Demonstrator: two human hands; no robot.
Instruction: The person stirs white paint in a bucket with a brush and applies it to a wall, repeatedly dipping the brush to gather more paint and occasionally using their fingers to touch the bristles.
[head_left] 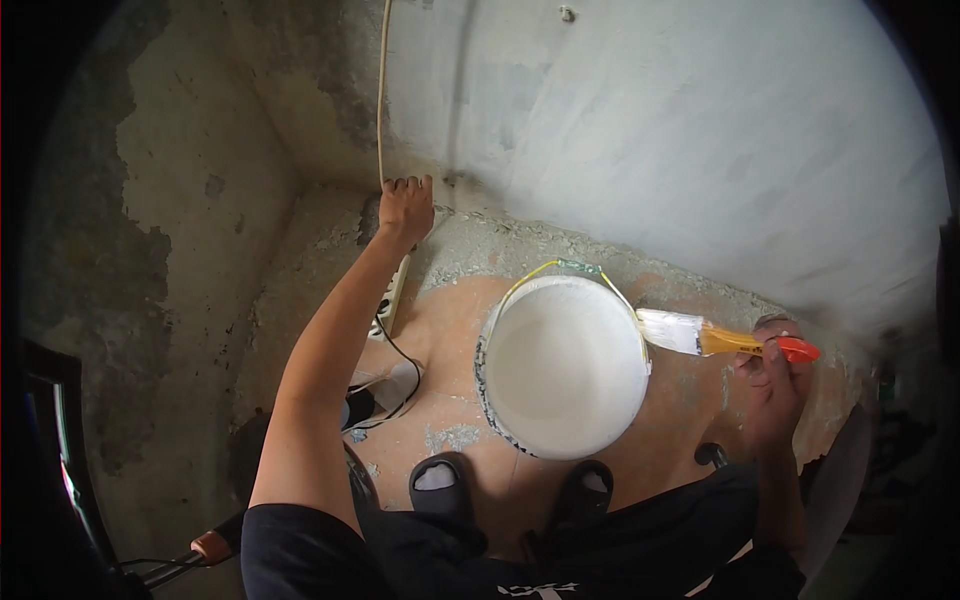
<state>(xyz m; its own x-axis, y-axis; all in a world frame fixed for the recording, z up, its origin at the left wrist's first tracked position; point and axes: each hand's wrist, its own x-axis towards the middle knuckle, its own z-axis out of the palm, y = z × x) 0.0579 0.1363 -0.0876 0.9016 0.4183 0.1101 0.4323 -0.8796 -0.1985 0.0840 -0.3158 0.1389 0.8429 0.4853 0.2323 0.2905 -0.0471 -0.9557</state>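
My right hand (pixel 777 390) grips a paintbrush (pixel 728 340) with a yellow and red handle. Its bristles are coated in white paint and point left, at the rim of a white bucket (pixel 483 385). Pale paint (pixel 565 365) fills part of the bucket, whose wire handle leans toward the wall. Farther off to the left, my left arm reaches out, and my left hand (pixel 407 208) is closed around a beige cable (pixel 382 100) that runs up along the wall. The fingertips of that hand are partly turned away from view.
A white power strip (pixel 392 292) with a dark cord lies on the floor under my left forearm. The wall (pixel 680 130) ahead is patchy white, and the left wall (pixel 190 220) is bare and stained. Rubble lines the wall's foot. My sandals (pixel 440 490) stand just before the bucket.
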